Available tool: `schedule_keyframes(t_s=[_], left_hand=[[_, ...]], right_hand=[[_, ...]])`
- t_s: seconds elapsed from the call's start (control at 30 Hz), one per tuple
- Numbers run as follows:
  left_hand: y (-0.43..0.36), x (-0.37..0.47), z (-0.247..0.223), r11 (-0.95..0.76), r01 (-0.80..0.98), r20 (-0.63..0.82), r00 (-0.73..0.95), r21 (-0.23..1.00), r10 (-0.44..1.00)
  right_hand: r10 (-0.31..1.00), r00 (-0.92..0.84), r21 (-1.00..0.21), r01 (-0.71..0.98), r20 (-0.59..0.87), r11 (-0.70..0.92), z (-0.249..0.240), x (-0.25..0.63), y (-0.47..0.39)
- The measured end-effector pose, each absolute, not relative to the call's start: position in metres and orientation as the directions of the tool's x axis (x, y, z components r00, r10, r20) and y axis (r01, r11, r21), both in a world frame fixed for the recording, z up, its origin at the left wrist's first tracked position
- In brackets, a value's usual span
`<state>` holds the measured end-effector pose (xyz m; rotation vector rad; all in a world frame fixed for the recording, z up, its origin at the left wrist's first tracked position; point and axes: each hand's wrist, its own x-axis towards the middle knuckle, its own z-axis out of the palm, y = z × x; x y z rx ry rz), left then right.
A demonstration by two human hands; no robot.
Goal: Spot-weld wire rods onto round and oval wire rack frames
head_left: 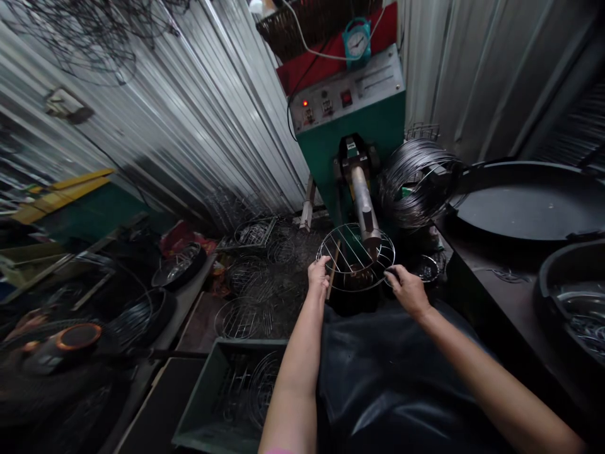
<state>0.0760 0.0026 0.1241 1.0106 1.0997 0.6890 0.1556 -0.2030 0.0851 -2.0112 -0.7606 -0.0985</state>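
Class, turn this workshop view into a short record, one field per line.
Left hand: grips round wire rack at its left rim
Right hand: holds the rack's right side
Machine: green, red light lit
On machine: teal clock
Beside machine: wire coil
Lower left: green crate holding wire pieces
Unclear: blurred far-left items

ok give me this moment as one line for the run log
left hand: on wire rack rim | right hand: at rack's other side | rack: under machine's metal arm | red light: lit
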Motion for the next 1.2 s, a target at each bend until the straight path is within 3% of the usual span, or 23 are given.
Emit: schedule_keyframes(t_s=[0.53,0.87,1.03,1.1,1.2], left_hand=[[0.000,0.066,0.110,0.476,-0.044,-0.438,0.322,0.878,0.839],[-0.006,0.064,0.109,0.508,-0.051,-0.474,0.286,0.860,0.833],[-0.004,0.058,0.107,0.535,-0.061,-0.487,0.335,0.843,0.806],[-0.001,0.055,0.110,0.569,-0.044,-0.508,0.398,0.821,0.764],[0.004,0.051,0.118,0.652,0.027,-0.582,0.481,0.757,0.656]], right_hand=[[0.550,0.816,-0.923,0.333,0.180,-0.191,0.094,0.172,-0.206],[0.502,0.860,-0.980,0.169,0.093,-0.107,0.104,0.161,-0.198],[0.473,0.874,-0.977,0.183,0.112,-0.106,0.093,0.163,-0.210],[0.481,0.867,-0.950,0.249,0.133,-0.187,0.077,0.157,-0.228],[0.743,0.667,-0.791,0.487,0.062,-0.371,0.043,0.132,-0.256]])
